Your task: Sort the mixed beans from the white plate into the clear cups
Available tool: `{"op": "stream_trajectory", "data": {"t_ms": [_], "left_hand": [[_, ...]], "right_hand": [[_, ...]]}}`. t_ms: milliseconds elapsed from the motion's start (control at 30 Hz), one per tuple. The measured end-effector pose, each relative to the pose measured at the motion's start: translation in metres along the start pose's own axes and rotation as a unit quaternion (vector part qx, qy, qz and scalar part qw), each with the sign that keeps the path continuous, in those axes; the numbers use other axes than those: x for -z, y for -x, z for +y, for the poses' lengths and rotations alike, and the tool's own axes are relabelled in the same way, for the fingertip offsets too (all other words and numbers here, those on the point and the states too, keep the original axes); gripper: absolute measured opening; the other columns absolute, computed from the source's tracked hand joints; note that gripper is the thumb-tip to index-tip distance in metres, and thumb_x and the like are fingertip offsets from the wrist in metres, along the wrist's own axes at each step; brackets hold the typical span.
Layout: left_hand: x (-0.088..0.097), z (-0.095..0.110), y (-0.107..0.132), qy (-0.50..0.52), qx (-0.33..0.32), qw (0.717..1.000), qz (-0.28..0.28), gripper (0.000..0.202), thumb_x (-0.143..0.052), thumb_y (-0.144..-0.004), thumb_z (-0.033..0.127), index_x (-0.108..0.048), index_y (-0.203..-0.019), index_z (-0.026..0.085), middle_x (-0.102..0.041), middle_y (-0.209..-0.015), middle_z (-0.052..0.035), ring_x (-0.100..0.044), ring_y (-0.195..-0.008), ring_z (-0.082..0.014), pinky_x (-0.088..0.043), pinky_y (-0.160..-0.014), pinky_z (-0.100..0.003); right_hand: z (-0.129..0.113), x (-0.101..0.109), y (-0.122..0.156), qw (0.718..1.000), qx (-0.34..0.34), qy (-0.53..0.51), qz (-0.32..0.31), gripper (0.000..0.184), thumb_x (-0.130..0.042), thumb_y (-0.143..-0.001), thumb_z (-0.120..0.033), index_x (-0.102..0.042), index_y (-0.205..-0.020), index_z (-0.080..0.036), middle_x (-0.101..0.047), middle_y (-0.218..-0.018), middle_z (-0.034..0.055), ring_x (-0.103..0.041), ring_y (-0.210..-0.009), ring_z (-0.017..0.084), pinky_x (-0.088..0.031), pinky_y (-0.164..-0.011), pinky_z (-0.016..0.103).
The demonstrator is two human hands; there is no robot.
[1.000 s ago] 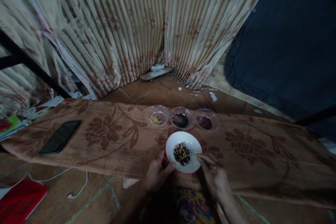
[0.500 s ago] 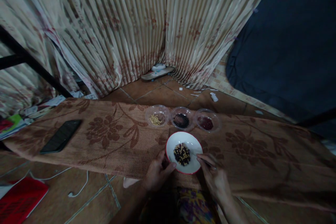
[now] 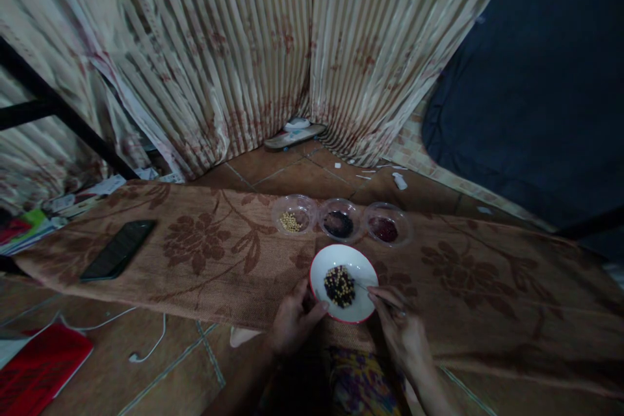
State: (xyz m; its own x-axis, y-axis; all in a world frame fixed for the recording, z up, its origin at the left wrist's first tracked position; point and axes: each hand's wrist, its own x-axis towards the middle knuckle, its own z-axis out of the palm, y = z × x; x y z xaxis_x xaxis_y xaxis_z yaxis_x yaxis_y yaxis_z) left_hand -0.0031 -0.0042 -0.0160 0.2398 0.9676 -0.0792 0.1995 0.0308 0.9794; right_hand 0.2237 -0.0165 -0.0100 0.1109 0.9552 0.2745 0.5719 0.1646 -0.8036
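A white bowl with a red rim stands near the table's front edge, holding a mixed heap of dark and pale yellow beans. My left hand grips the bowl's left side, thumb over the rim and fingers against the outer wall. In my right hand, pinched at the right rim, is a thin metal utensil; its tip reaches the beans, and its exact kind is unclear. Behind the bowl sit three clear plastic cups: one with yellow beans, one with black beans, one with dark red beans.
A brown flowered cloth covers the long narrow table. A dark phone lies at its left, near papers. Striped curtains hang behind, with a skateboard on the tiled floor. A white cable lies below.
The whole view has shifted slightly. The utensil's tip stays at the right side of the bean heap, and both hands keep nearly the same places at the bowl.
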Motion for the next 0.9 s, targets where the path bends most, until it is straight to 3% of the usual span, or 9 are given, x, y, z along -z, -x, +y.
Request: {"op": "stream_trajectory", "data": {"t_ms": [133, 300, 400, 500, 667, 900], "left_hand": [[0.001, 0.0, 0.0, -0.023, 0.023, 0.999, 0.002, 0.049, -0.061, -0.082, 0.041, -0.055, -0.125, 0.019, -0.071, -0.086, -0.0019, -0.063, -0.077, -0.0182, -0.05, -0.072, -0.025], [0.001, -0.001, 0.0, -0.033, 0.015, 0.999, -0.006, 0.05, -0.059, -0.084, 0.041, -0.052, -0.128, 0.019, -0.07, -0.089, -0.0022, -0.063, -0.077, -0.0176, -0.05, -0.072, -0.025], [0.003, 0.0, 0.0, -0.035, 0.009, 0.999, -0.013, 0.05, -0.058, -0.085, 0.041, -0.05, -0.13, 0.02, -0.071, -0.091, -0.0024, -0.064, -0.081, -0.0189, -0.05, -0.076, -0.026], [0.003, 0.0, -0.001, -0.029, 0.003, 1.0, -0.009, 0.048, -0.059, -0.085, 0.041, -0.052, -0.128, 0.021, -0.072, -0.092, -0.0018, -0.064, -0.082, -0.0195, -0.051, -0.08, -0.028], [0.003, 0.001, -0.002, -0.002, 0.0, 1.0, -0.022, 0.043, -0.059, -0.085, 0.041, -0.055, -0.124, 0.022, -0.072, -0.105, -0.0033, -0.065, -0.095, -0.0218, -0.05, -0.089, -0.03], [0.002, 0.002, -0.001, -0.004, 0.004, 1.0, -0.018, 0.049, -0.059, -0.086, 0.039, -0.05, -0.131, 0.021, -0.072, -0.103, -0.0038, -0.065, -0.093, -0.0214, -0.051, -0.085, -0.029]], "right_hand": [[0.001, 0.002, 0.001, 1.0, 0.002, 0.008, 0.004, 0.024, -0.055, -0.088, -0.039, -0.072, -0.087, -0.022, -0.07, -0.091, 0.007, -0.067, -0.086, 0.02, -0.054, -0.073, 0.029], [-0.007, 0.015, -0.008, 0.999, -0.009, 0.001, 0.036, 0.025, -0.056, -0.087, -0.041, -0.072, -0.089, -0.022, -0.07, -0.094, 0.0081, -0.066, -0.086, 0.02, -0.054, -0.073, 0.03], [-0.012, 0.03, -0.031, 0.996, -0.015, 0.02, 0.09, 0.025, -0.058, -0.085, -0.042, -0.072, -0.088, -0.021, -0.071, -0.095, 0.0087, -0.066, -0.086, 0.021, -0.054, -0.069, 0.03], [-0.012, 0.046, -0.065, 0.986, 0.027, 0.034, 0.16, 0.024, -0.057, -0.085, -0.04, -0.072, -0.084, -0.02, -0.071, -0.091, 0.0088, -0.066, -0.084, 0.021, -0.052, -0.073, 0.033], [-0.005, 0.056, -0.101, 0.978, 0.019, -0.03, 0.205, 0.029, -0.059, -0.082, -0.04, -0.071, -0.088, -0.015, -0.072, -0.091, 0.0121, -0.066, -0.086, 0.023, -0.052, -0.078, 0.039], [-0.01, 0.045, -0.066, 0.973, -0.033, -0.064, 0.219, 0.025, -0.064, -0.079, -0.039, -0.072, -0.085, -0.016, -0.072, -0.09, 0.0105, -0.066, -0.084, 0.023, -0.053, -0.078, 0.038]]}}
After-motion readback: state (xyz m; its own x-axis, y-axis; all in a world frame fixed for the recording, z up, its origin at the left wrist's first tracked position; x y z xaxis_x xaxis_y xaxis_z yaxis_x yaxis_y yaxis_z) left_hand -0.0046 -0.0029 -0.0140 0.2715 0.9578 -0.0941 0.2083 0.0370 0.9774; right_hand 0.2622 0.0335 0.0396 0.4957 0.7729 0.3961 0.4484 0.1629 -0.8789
